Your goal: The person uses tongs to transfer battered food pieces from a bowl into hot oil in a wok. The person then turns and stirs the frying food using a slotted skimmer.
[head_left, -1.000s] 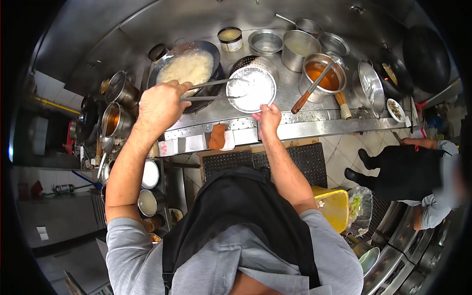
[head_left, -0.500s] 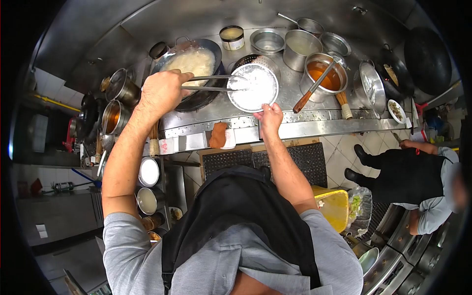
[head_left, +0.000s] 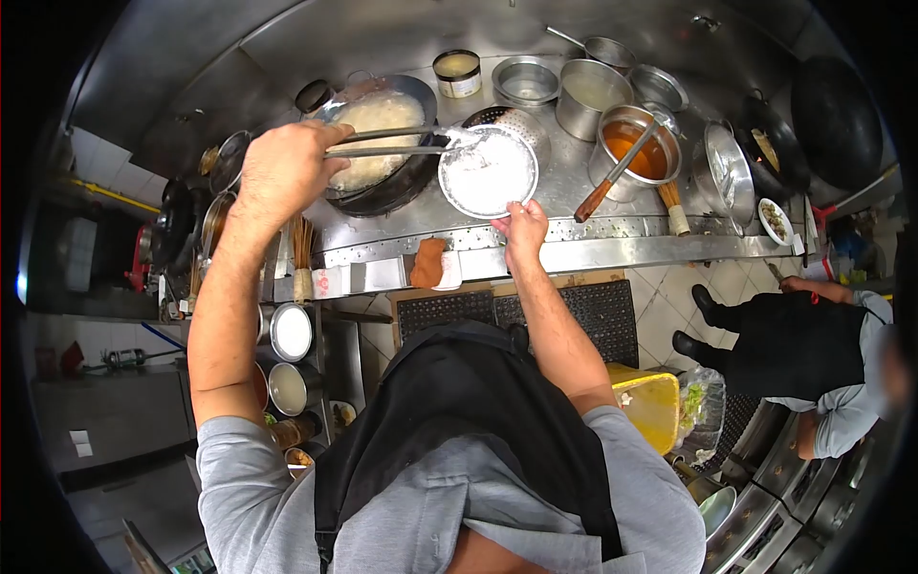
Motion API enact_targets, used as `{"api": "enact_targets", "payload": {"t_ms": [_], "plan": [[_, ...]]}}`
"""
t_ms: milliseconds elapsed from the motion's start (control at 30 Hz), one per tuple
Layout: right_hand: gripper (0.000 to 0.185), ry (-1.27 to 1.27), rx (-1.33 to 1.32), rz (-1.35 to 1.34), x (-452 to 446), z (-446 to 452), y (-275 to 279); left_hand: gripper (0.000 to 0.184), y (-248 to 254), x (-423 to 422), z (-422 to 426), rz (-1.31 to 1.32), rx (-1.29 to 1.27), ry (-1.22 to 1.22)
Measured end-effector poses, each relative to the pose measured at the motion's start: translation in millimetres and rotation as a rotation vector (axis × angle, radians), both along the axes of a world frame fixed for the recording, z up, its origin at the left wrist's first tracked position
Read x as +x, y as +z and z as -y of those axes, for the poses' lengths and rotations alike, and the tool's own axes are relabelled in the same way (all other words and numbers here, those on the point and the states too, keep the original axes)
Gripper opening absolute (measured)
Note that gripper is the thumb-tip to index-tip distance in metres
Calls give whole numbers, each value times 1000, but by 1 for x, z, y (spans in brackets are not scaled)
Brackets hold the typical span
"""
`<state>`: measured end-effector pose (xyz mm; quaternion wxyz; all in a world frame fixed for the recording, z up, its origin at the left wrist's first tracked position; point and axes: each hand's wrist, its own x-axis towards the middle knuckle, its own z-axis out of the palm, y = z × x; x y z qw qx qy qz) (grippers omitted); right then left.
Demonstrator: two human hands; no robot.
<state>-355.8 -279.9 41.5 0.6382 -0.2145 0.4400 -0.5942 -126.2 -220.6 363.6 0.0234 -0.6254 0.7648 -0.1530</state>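
Observation:
My left hand (head_left: pixel 287 167) is closed around long metal tongs (head_left: pixel 387 150) that reach to the right past the wok. The tongs' tips are at the upper left rim of a round bowl (head_left: pixel 490 212) of white powder (head_left: pixel 492 172). A white-coated piece (head_left: pixel 465 138) appears to be at the tips, its kind unclear. With its fingertips, my right hand (head_left: pixel 524 230) pinches the near rim of the bowl. Left of the bowl, under the tongs, a wok (head_left: pixel 421 96) holds pale, foamy, bubbling liquid (head_left: pixel 378 120).
Behind the bowl sits a perforated strainer (head_left: pixel 521 124). To the right stand a pot of orange liquid (head_left: pixel 643 143) with a wooden-handled ladle (head_left: pixel 604 196), and several metal pots. An orange cloth (head_left: pixel 428 262) lies at the counter edge. A co-worker (head_left: pixel 794 344) is at far right.
My left hand has moved left. The tongs' tips have shifted from within the powder to the bowl's upper left rim. My right hand still holds the bowl, which is nearly unmoved.

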Motion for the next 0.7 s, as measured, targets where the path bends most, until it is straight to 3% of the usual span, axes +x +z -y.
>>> {"api": "enact_targets", "payload": {"t_ms": [133, 267, 500, 700], "plan": [[14, -26, 8, 23, 6, 1, 1, 41, 22, 0, -5, -33, -42, 51], [9, -7, 16, 43, 9, -1, 3, 43, 20, 3, -5, 13, -1, 47], [1, 35, 1, 38, 13, -4, 15, 41, -29, 1, 10, 87, 80, -12], [4, 23, 10, 62, 15, -4, 15, 40, -5, 4, 4, 21, 43, -7]]}}
